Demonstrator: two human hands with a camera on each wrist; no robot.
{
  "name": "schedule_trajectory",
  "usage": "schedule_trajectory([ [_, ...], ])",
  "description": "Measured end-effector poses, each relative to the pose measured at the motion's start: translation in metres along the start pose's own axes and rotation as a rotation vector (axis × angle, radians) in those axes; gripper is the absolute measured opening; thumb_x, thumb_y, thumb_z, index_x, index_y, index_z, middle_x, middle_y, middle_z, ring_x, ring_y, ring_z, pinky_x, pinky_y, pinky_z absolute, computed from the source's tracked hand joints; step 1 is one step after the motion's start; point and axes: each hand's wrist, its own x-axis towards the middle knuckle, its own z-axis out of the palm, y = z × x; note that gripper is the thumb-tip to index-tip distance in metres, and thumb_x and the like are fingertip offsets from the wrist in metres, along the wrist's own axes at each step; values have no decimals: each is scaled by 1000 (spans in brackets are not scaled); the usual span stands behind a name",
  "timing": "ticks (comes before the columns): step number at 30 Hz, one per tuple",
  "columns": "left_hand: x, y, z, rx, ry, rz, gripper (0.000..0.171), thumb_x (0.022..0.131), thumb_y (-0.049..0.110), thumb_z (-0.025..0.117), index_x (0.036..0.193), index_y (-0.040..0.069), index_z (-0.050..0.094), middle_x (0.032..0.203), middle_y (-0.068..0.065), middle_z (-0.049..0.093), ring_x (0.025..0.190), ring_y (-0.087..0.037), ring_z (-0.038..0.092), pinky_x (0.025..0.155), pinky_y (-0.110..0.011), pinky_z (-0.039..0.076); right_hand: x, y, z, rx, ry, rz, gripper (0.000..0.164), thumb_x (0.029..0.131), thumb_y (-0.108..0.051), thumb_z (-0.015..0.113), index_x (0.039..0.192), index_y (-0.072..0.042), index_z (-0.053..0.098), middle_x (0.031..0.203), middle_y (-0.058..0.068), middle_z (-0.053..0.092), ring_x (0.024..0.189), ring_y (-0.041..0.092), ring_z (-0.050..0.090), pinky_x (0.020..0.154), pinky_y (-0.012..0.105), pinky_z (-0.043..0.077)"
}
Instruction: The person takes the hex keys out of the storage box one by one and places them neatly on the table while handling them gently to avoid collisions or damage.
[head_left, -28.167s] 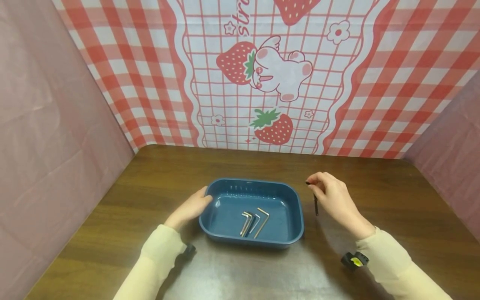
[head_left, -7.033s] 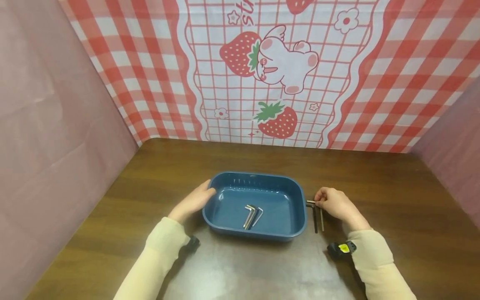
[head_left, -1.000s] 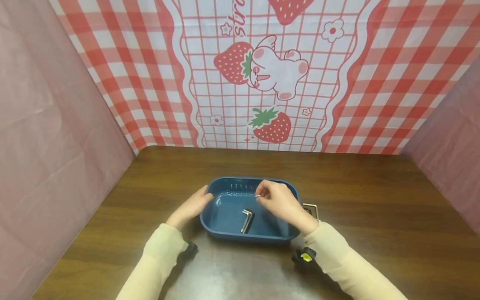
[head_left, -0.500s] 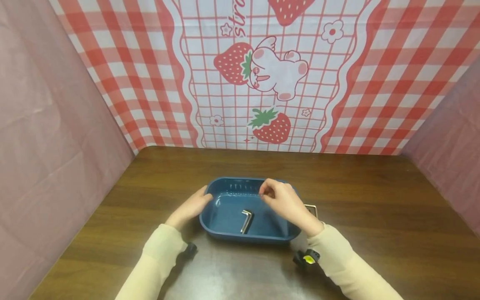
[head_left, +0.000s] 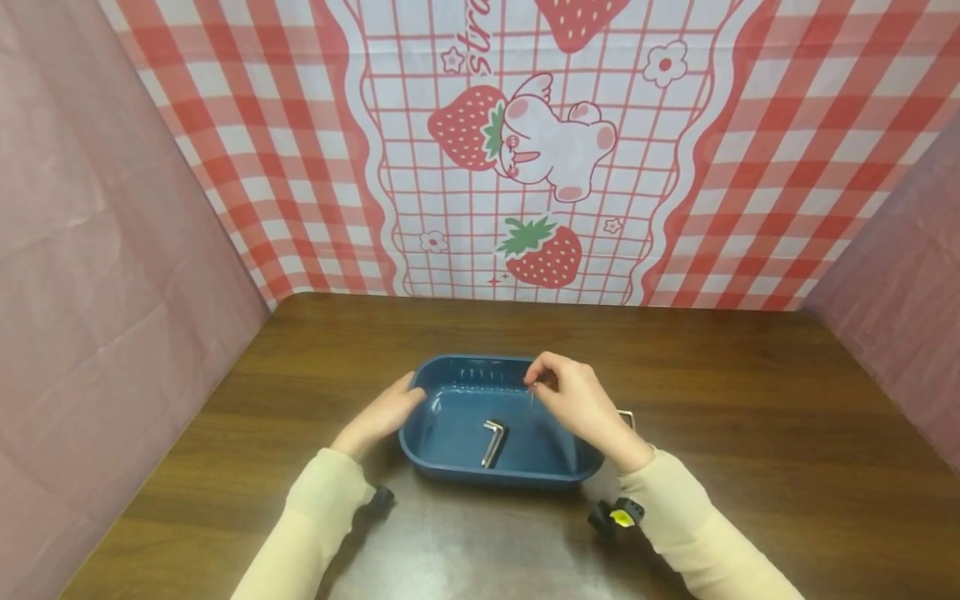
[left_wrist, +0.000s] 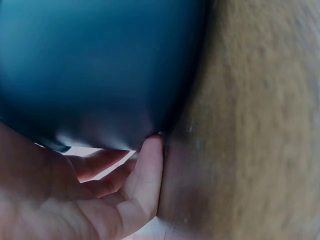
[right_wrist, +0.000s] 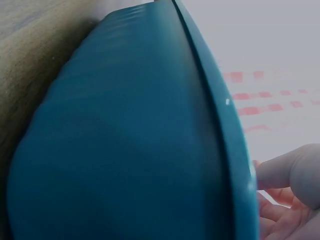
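Note:
My left hand (head_left: 384,414) grips the left wall of a blue rectangular tray (head_left: 504,482), thumb over the rim and fingers outside. In the left wrist view the fingertips of that hand (left_wrist: 117,187) reach low on the tray's outer side (left_wrist: 100,65). Over the tray's back right part, my right hand (head_left: 576,404) pinches a small silver hex key (head_left: 531,395), mostly hidden by the fingers. Silver hex keys (head_left: 492,442) lie close together on the tray floor. From the right wrist view, the right hand (right_wrist: 295,190) shows past the tray's rim (right_wrist: 240,165).
Right of the tray, the bent end of a brass-toned hex key (head_left: 630,417) on the wooden table (head_left: 750,417) shows past my right wrist, which hides the rest. A checked strawberry-print cloth (head_left: 555,167) hangs behind the table, with pink cloth (head_left: 127,250) along the left side.
Earlier, more hex keys lay in the tray; black and brass-toned ones were then set down at its right. Over the last second my right hand drifts slightly right with the small silver hex key.

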Motion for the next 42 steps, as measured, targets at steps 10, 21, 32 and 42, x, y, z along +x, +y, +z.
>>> schedule_trajectory([
  [10, -1, 1, 0, 5, -4, 2, 44, 89, 17, 38, 129, -2, 42, 125, -18, 50, 113, -31, 49, 98, -48, 37, 0, 7, -4, 83, 49, 31, 6, 81, -6, 62, 84, -11, 60, 74, 0, 62, 60, 11, 53, 52, 23, 41],
  [21, 0, 1, 1, 2, -4, -12, 44, 89, 17, 38, 129, -1, 42, 126, -18, 50, 114, -31, 48, 99, -48, 36, -4, 18, -8, 297, 96, 114, 9, 84, -6, 60, 92, -5, 58, 86, 13, 67, 74, 22, 65, 59, 21, 50],
  [32, -2, 3, 1, -2, 2, -13, 42, 89, 18, 38, 126, -1, 43, 123, -17, 52, 112, -30, 50, 97, -48, 37, -4, 19, -20, 292, 151, 121, 10, 86, -8, 59, 94, -4, 60, 85, 13, 66, 70, 18, 65, 61, 19, 50],
  [42, -4, 5, 1, 3, -11, -21, 45, 91, 18, 36, 131, -1, 39, 130, -19, 47, 120, -33, 44, 101, -50, 33, -6, 26, -39, 257, 200, 124, 17, 84, -16, 63, 95, -3, 59, 82, 14, 64, 65, 9, 62, 58, 17, 47],
])
